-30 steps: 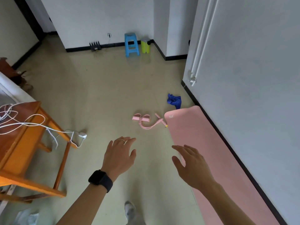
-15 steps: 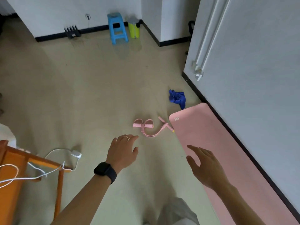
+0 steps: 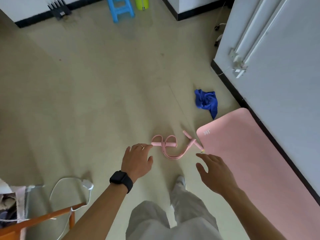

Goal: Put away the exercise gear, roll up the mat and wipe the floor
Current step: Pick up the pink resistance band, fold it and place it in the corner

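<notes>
A pink pedal resistance band [image 3: 173,148] lies on the beige floor, its two foot loops to the left and its T-handle by the mat's corner. The pink exercise mat [image 3: 251,161] lies flat along the right wall. A crumpled blue cloth [image 3: 206,102] rests on the floor beyond the mat's far end. My left hand [image 3: 137,161], with a black watch and a ring, hovers open just left of the foot loops. My right hand [image 3: 214,172] is open with fingers spread, just below the handle and at the mat's edge. Neither hand holds anything.
A blue plastic stool [image 3: 120,8], a green bin [image 3: 142,3] and a black rack [image 3: 59,10] stand by the far wall. A wooden table's leg [image 3: 50,215] and a white cable with charger [image 3: 86,184] are at the lower left. Pipes run down the right wall [image 3: 284,71].
I have stepped forward: the band, mat and cloth are closer and lower in view. Both hands have reached nearer the band. The table has slid out to the lower left.
</notes>
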A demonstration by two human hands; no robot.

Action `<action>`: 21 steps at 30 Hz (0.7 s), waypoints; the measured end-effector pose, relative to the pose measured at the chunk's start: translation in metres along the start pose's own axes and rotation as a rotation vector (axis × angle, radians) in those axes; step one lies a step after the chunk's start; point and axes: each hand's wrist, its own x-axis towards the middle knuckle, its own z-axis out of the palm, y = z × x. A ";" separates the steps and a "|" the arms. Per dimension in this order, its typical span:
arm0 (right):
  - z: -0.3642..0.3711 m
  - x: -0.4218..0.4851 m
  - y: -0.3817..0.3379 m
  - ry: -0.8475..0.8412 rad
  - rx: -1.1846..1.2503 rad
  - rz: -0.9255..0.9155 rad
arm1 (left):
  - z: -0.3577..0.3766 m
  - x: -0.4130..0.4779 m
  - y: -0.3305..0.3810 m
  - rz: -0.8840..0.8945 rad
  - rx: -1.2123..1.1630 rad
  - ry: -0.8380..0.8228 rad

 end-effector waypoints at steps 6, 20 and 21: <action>0.006 0.122 -0.018 -0.081 -0.045 0.024 | -0.004 0.134 -0.022 -0.006 -0.028 -0.098; 0.197 0.343 0.083 -0.337 0.062 0.408 | 0.208 0.394 -0.040 0.192 0.173 -0.542; 0.218 0.357 0.097 -0.364 0.063 0.414 | 0.231 0.408 -0.042 0.192 0.183 -0.567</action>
